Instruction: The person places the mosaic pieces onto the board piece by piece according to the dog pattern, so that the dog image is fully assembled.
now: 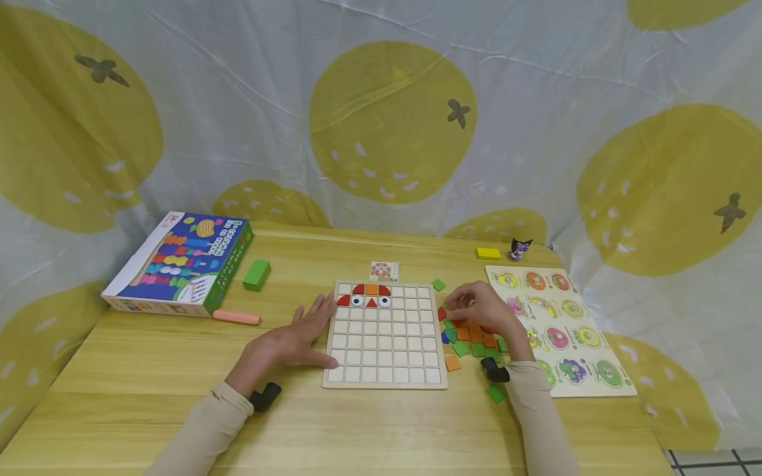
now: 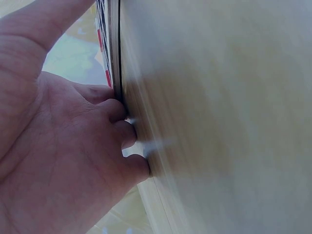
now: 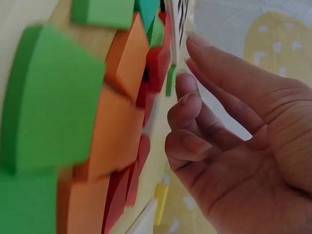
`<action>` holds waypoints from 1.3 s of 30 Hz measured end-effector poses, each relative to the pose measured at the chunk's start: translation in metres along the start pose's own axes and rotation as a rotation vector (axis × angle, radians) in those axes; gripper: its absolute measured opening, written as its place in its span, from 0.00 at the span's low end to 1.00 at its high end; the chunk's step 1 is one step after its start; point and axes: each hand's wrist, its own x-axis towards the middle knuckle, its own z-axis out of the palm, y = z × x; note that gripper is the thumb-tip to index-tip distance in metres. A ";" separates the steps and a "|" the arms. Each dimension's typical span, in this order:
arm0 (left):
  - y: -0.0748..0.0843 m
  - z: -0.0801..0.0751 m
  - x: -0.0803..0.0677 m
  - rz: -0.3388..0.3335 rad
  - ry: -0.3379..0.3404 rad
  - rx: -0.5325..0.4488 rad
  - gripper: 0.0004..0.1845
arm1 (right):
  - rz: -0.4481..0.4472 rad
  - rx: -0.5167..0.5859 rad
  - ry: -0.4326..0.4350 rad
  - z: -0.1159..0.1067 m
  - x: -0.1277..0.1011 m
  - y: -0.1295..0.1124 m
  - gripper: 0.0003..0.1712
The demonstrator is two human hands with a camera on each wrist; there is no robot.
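A wooden grid board [image 1: 383, 377] lies mid-table with a few pieces in its top rows: an orange square [image 1: 372, 289], red curved pieces [image 1: 358, 289], a red triangle [image 1: 372, 303] and two eye tiles [image 1: 357, 301]. My left hand [image 1: 294, 340] rests along the board's left edge, fingers spread and thumb at the lower corner. On the other side, my right hand [image 1: 479, 305] hovers beside a heap of red, orange, green and blue tiles [image 1: 470, 332]. Its fingers are loosely bent, and the right wrist view shows nothing between thumb and fingertips.
A small picture card [image 1: 385, 271] lies just beyond the board. At left are a toy box [image 1: 178, 264], a green block [image 1: 256, 275] and an orange stick [image 1: 237, 317]. A fruit puzzle board [image 1: 586, 357], yellow block [image 1: 488, 253] and small figurine [image 1: 520, 249] stand right.
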 end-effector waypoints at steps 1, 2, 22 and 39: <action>0.000 0.000 0.000 -0.002 0.000 0.002 0.63 | 0.008 0.006 -0.006 -0.002 -0.002 0.002 0.11; 0.000 0.000 0.000 -0.001 0.000 0.002 0.63 | 0.012 0.010 -0.011 -0.003 -0.004 0.004 0.11; -0.002 0.001 0.000 -0.005 -0.003 0.004 0.64 | 0.067 0.021 -0.082 -0.002 -0.007 0.010 0.06; -0.001 0.000 0.000 -0.011 0.001 0.009 0.63 | -0.024 0.065 0.041 0.015 0.010 -0.013 0.12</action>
